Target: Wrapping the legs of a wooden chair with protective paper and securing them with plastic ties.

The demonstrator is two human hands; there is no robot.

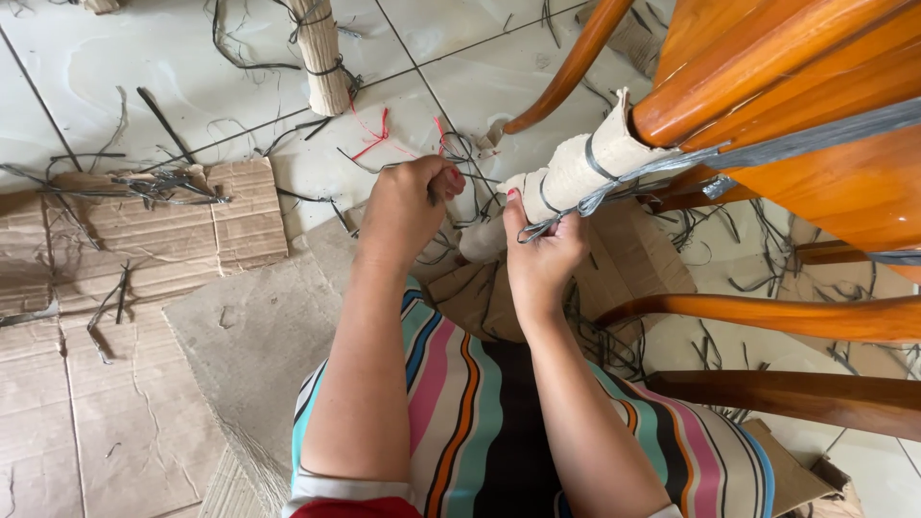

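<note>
**Strap end held taut as padded chair leg is bound**

Seated on flattened cardboard [115,384], a person grips a grey plastic strap [614,187] wound round the paper-wrapped leg [576,173] of an orange wooden chair [815,115] at two o'clock. The right hand [542,254] pinches the strap's knotted ends just below the wrap; the left hand [408,211], at eleven o'clock of it, is clenched, seemingly around a thin strand I cannot make out. The knot looks loose: if either pull slackens, the strap may slip and the padding unroll. Loose offcuts [153,182] litter the tiled floor [125,58], and could snag.
</note>
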